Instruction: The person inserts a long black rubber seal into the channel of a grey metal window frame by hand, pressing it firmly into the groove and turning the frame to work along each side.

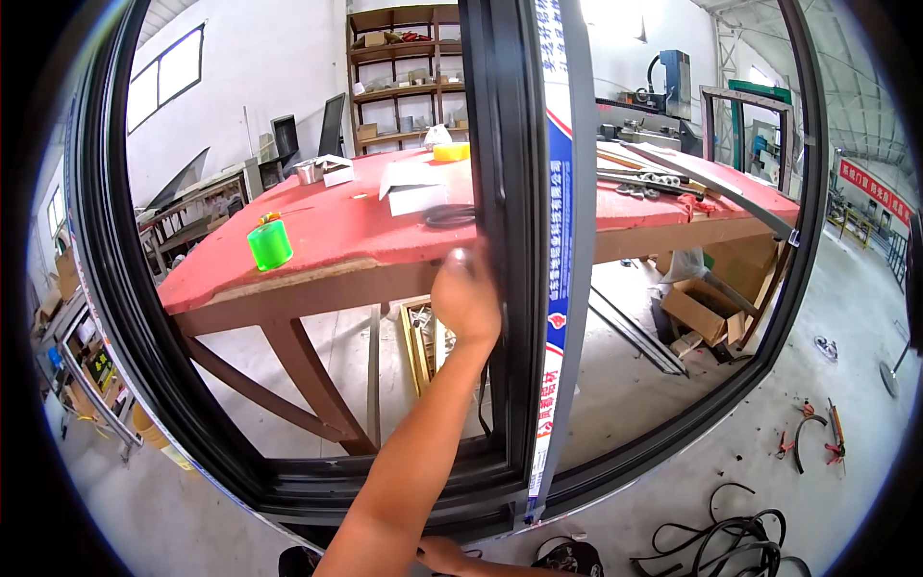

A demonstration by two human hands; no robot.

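Bare left forearm [404,471] raised; left hand [466,300], blurred, held at straight black metal upright [514,240]; right hand [442,555] half-hidden below; finger state, both: can't be told.

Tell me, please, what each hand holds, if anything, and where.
Cannot tell: the left hand is blurred at the black post; the right hand partly hidden.

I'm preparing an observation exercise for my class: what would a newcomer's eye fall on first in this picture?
Probably the large black frame filling the view, with a blue, white and red strip running down its middle and the person's blurred left hand at its upright. Beyond it, the red tabletop spreads wide, with a bright green round object near its front edge, toward the left.
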